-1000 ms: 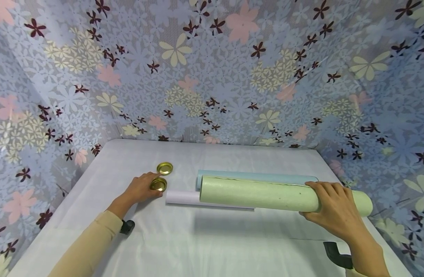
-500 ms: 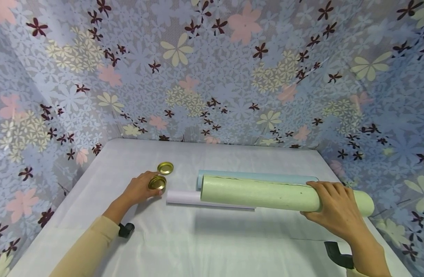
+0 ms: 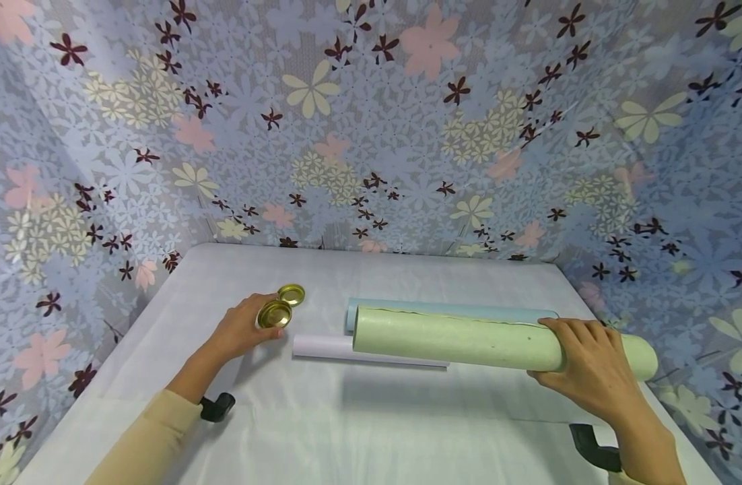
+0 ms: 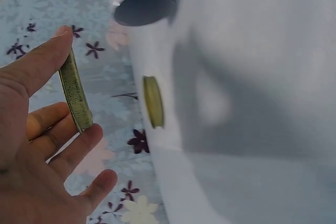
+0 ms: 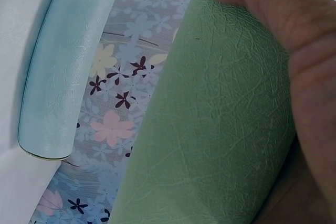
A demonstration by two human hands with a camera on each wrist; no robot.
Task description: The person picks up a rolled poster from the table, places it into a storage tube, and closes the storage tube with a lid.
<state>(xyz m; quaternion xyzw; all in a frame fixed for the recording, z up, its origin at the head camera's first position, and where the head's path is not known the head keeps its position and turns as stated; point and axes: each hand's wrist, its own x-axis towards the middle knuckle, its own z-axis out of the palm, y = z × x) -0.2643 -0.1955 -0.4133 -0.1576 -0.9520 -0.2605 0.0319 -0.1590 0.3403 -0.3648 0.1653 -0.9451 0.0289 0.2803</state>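
Observation:
My left hand (image 3: 246, 325) pinches a gold metal lid (image 3: 275, 314) by its rim, thumb on one side and fingertips on the other; in the left wrist view the lid (image 4: 76, 94) shows edge-on, lifted off the table. A second gold lid (image 3: 291, 294) lies just behind it on the white cloth. On the right, my right hand (image 3: 592, 364) grips a green paper roll (image 3: 456, 339) near its right end, thumb underneath and fingers over the top. The roll is held above the table and casts a shadow. In the right wrist view the green roll (image 5: 205, 114) fills much of the frame.
A light blue roll (image 3: 359, 305) lies behind the green one, partly covered by it. The white roll (image 3: 319, 346) lies in front, its right part also partly hidden. White cloth (image 3: 274, 438) covers the table, and a floral curtain (image 3: 371, 135) hangs behind it.
My left hand has raised the lid slightly and drawn it a little back to the left, tilting it. The right hand and the green roll stay almost still.

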